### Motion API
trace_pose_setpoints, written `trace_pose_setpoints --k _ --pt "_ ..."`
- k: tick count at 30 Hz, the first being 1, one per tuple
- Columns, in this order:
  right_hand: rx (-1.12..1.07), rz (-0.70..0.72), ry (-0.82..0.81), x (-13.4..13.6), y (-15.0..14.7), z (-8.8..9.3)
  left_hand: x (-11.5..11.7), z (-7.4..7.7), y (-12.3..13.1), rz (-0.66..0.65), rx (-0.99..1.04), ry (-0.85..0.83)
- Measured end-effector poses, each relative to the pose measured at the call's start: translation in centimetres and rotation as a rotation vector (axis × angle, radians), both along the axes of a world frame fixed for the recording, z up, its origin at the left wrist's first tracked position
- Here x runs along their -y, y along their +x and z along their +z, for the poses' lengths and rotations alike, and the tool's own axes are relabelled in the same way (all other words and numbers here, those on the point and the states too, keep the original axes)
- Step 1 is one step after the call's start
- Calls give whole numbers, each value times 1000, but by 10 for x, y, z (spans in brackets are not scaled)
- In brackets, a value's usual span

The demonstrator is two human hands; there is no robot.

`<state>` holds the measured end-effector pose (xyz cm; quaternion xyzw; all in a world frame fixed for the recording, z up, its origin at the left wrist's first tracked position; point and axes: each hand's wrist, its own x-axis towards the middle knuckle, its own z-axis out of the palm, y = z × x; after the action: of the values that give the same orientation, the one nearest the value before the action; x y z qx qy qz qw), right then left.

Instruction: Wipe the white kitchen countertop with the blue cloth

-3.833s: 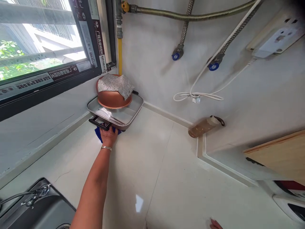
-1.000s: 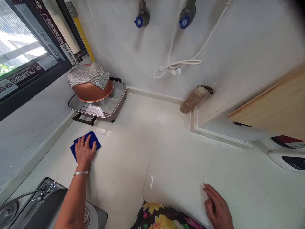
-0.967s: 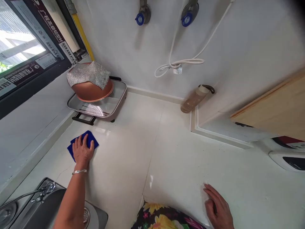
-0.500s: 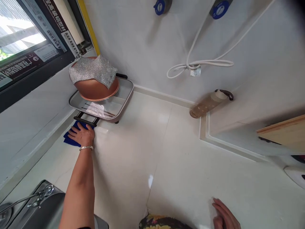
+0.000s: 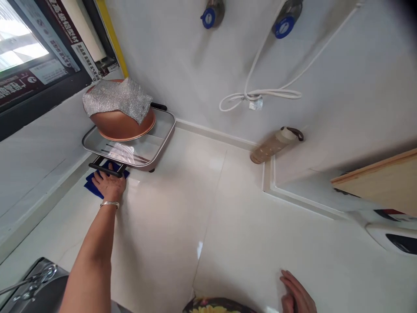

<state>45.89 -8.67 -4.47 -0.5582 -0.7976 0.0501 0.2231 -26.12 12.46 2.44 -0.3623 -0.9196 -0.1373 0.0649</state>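
Note:
My left hand point(image 5: 110, 184) lies flat with its fingers spread on a blue cloth point(image 5: 94, 188). Its fingertips reach under the black front handle point(image 5: 106, 170) of a shallow rectangular pan point(image 5: 159, 153) that stands on small feet in the corner. An upturned copper-coloured pot point(image 5: 122, 126) rests in this pan, a silver mesh cloth point(image 5: 117, 98) draped over it. Sticks and a clear plastic wrapper point(image 5: 122, 152) are also inside. At the bottom edge, my right hand point(image 5: 297, 295) is partly in view near the pale counter, fingers extended and apart from the thumb, holding nothing visible.
A brown bottle point(image 5: 273, 145) stands by the wall corner. Above it hangs a tied white cable point(image 5: 273, 93), below two blue-capped valves point(image 5: 208, 18). A metal sink point(image 5: 48, 287) is at lower left. A wooden board point(image 5: 381, 178) juts in at the right, above a white appliance point(image 5: 384, 237).
My left hand has pushed slightly further under the pan's handle on the blue cloth. The whole view has shifted a little; my right hand stays in about the same pose.

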Motion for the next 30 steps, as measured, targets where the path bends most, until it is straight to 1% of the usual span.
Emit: trace_pose_setpoints --k 2,5,10,14,18,22,27,30 --pt "-13 -21 -27 1 -3 1 8 1 11 -59 1 -19" --pt "-53 -41 -43 1 -7 2 22 5 39 -93 2 -36" --pt "-100 -34 -30 -3 -13 7 42 11 98 -137 22 -49" --pt "-141 -23 -21 -7 -16 10 53 7 148 -205 4 -51" --pt "-147 -12 6 -9 -19 10 58 -2 201 -333 -35 -36" --pt "-155 -11 34 -10 -21 11 55 -10 253 -491 -59 9" --pt "-164 -17 73 -11 -24 13 52 -10 314 -658 20 57" --pt "-151 -5 104 -13 -24 12 57 -9 344 -755 54 87"
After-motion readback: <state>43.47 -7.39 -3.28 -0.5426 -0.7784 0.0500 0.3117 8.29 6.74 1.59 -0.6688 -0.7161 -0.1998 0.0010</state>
